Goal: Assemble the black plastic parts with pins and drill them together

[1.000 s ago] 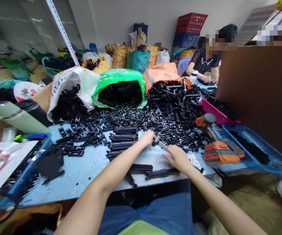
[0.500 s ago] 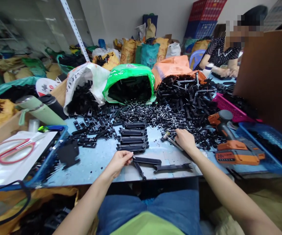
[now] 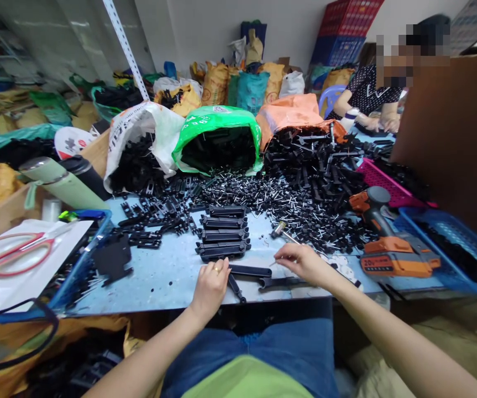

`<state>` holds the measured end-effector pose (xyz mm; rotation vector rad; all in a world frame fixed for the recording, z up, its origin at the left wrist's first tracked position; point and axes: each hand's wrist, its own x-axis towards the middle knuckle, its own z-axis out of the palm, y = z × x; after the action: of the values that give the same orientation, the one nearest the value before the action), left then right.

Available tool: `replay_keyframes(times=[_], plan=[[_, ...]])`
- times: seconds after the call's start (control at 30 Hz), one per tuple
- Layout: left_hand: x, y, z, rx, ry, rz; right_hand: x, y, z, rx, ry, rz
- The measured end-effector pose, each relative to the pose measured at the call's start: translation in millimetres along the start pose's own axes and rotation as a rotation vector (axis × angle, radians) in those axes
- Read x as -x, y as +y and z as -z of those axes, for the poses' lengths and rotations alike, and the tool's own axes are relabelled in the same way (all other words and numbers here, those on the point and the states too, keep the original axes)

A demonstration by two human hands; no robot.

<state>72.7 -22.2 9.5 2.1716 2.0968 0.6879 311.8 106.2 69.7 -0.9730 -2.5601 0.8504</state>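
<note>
Nearest the table's [image 3: 142, 292] front edge, a short black bar [image 3: 235, 289] slants toward the person, its upper end beneath the left grip [image 3: 211, 284]. The left grip's fingers are curled at the near end of a long black bar [image 3: 251, 271]; whether they pinch or merely press cannot be told. A notched black bar [image 3: 269, 283] lies just right of it.

The right grip [image 3: 304, 263] is pinched on what appears to be a thin metal pin [image 3: 272, 264], above the notched bar. Recommended: hold the bar ends flat and steady, present the pin straight to any hole, and keep fingertips clear of the point.

Beyond lie the hammer [image 3: 278, 229], within easy reach, and a neat row of black assemblies [image 3: 223, 236]; these should be left undisturbed. Farther back is the pin heap [image 3: 277, 202].
</note>
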Motion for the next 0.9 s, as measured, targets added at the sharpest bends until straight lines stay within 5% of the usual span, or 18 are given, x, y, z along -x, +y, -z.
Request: replay_keyframes(times=[0.13,0.3,0.4,0.53,0.7,0.9], plan=[[0.5,-1.7,0.6,-0.133,-0.021,-0.075,-4.4,-21.1,-7.5,0.151,-0.155,0.026],[1.4,-5.9,-1.4,-0.122,0.036,-0.079,-1.3,-33.4,-22.1,0.403,-0.181,0.077],[1.2,1.8,-2.5,-0.069,0.034,-0.156,13.5,-18.7,-35.4,0.320,-0.046,0.139],[-12.3,29.2,-7.5,0.038,-0.163,-0.388,36.6,12.6,-57.2,0.139,0.130,0.262],[-31.2,56.5,-21.0,0.075,-0.298,-0.228,48.4,37.3,-76.0,0.111,0.180,0.267],[-29.6,58.6,-26.3,0.112,-0.276,-0.164,40.1,52.8,-65.8,0.197,0.016,0.318]])
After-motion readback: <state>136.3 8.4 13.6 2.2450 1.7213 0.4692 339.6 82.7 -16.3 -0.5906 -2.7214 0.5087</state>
